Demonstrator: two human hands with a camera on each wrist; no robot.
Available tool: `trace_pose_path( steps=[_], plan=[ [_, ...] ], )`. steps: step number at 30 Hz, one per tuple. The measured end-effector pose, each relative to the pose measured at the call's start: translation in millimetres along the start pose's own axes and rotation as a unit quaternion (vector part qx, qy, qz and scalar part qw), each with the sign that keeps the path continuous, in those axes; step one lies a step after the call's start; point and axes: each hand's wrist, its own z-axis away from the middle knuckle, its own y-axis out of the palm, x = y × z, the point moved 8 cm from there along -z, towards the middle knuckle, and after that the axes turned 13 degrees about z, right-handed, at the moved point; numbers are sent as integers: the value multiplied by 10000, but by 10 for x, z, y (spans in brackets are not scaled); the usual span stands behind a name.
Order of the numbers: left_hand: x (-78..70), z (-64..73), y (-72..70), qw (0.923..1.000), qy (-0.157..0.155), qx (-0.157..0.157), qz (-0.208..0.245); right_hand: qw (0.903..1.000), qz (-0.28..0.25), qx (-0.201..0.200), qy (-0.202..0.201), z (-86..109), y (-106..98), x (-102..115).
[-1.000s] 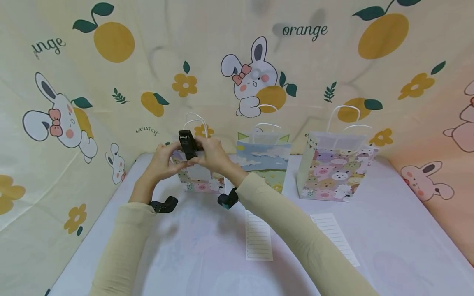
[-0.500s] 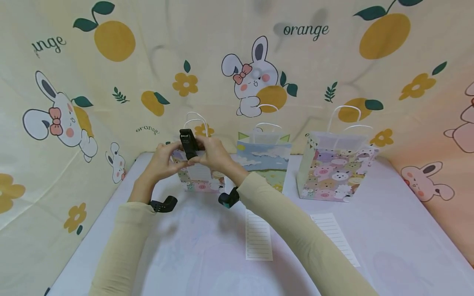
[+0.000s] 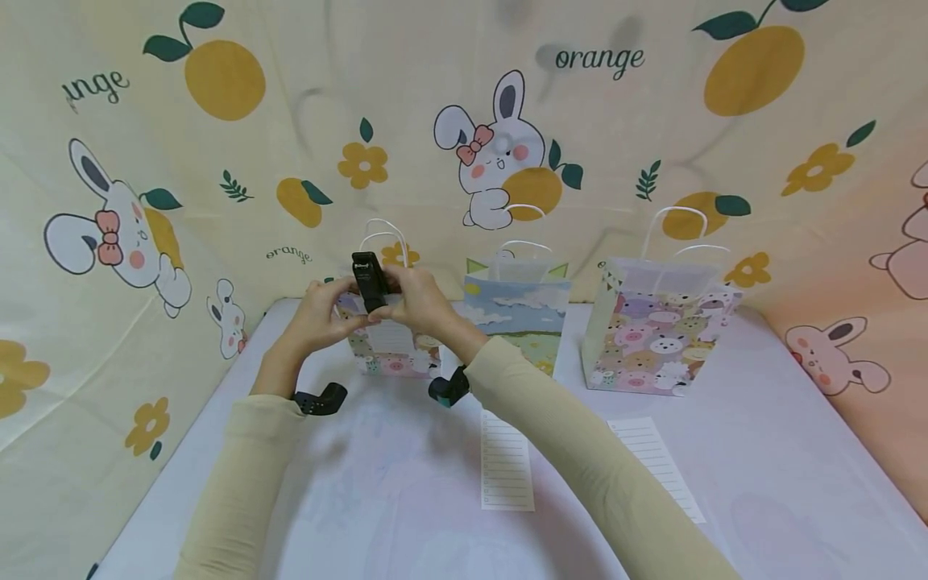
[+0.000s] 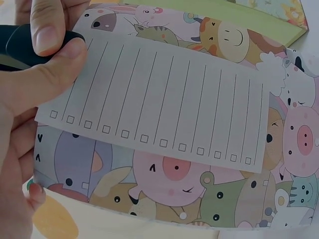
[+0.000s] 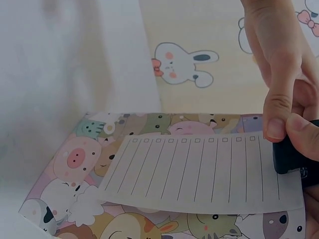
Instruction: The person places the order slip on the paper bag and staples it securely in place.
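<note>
A black stapler sits over the top rim of the left paper gift bag, which has cartoon animals on it. My right hand grips the stapler, its thumb on top of the nose. My left hand pinches the bag's rim, thumb in front by the stapler's nose and fingers behind. A lined checklist slip lies flat against the bag's front, its upper end under the stapler. In the head view my hands hide part of the bag and slip.
A landscape-print gift bag stands to the right, then a larger animal-print gift bag. Two more lined slips lie on the white table: one slip near the middle, another slip further right. A patterned cloth backdrop rises behind.
</note>
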Motion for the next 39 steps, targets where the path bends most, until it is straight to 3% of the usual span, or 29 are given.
trace_pose_path(
  steps=[24,27,34,39],
  plan=[
    [76,21,1,9969,-713,253,224,9997,202,15,-126,-6,-4,14],
    [77,24,-1,9969,-680,251,304,9997,193,14,-158,-7,-5,18],
    [22,13,2,9979,-172,235,581,9993,284,-50,-237,-8,-5,20],
    [23,15,6,9979,-142,225,590,9990,355,-108,-233,1,-10,23]
  ],
)
